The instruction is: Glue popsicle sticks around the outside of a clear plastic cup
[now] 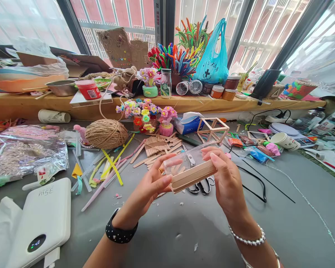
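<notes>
My left hand (152,186) and my right hand (226,178) together hold a small clear plastic box (188,160) with flat wooden sticks (194,176) pressed along its near side, a little above the grey table (184,230). Both hands pinch it at its ends, fingers closed on it. Black-handled scissors (201,187) lie on the table just under the box. A pile of loose wooden sticks (156,147) lies behind it. A black band sits on my left wrist, a bead bracelet on my right.
A twine ball (106,133), coloured straws (111,167), a white power bank (41,219), crinkled foil wrap (25,149), a stick-frame cube (213,128), a tissue pack (188,123), pipe-cleaner flower pots (145,115) and black wire (257,182) crowd the table. A wooden shelf (30,104) behind holds jars and bowls.
</notes>
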The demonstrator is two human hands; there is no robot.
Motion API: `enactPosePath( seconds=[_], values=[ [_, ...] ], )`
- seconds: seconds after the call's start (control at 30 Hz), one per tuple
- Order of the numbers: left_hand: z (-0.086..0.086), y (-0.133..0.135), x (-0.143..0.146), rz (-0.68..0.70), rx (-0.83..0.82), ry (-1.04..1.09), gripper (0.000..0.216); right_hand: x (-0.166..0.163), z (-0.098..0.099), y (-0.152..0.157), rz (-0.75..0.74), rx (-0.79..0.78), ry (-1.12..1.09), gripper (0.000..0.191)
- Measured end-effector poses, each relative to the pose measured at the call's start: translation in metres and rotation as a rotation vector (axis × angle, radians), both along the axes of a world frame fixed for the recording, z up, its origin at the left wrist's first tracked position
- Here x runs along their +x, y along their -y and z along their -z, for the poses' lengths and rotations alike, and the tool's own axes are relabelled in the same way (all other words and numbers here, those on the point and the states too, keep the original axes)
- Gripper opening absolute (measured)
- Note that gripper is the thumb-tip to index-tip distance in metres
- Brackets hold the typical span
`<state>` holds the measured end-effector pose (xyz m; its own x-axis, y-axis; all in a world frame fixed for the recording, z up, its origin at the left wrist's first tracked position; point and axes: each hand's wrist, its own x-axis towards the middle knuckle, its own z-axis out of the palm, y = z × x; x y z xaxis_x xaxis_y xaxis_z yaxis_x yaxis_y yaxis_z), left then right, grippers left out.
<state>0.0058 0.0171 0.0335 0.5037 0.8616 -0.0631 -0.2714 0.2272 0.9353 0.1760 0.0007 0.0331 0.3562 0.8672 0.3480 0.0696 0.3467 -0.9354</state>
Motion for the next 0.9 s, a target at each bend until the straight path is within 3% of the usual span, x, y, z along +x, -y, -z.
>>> enactPosePath(
  seconds=[0.33, 0.53, 0.73, 0.8, 0.9],
  values=[
    [0.003, 0.001, 0.003, -0.007, -0.027, 0.026, 0.055, 0.001, 0.000, 0.001, 0.022, 0.037, 0.025, 0.019],
    [0.005, 0.003, 0.008, -0.025, -0.068, 0.072, 0.052, 0.003, 0.002, 0.000, 0.027, -0.017, 0.022, 0.019],
    [0.004, 0.005, 0.018, -0.183, -0.103, 0.189, 0.054, -0.002, 0.009, -0.004, 0.211, 0.009, -0.101, 0.037],
    [0.004, 0.005, 0.020, -0.251, -0.089, 0.213, 0.061, -0.007, 0.011, -0.004, 0.139, -0.018, -0.154, 0.044],
    [0.007, 0.006, 0.023, -0.246, -0.083, 0.232, 0.067, -0.016, 0.012, -0.003, -0.104, -0.096, -0.240, 0.048]
  ],
)
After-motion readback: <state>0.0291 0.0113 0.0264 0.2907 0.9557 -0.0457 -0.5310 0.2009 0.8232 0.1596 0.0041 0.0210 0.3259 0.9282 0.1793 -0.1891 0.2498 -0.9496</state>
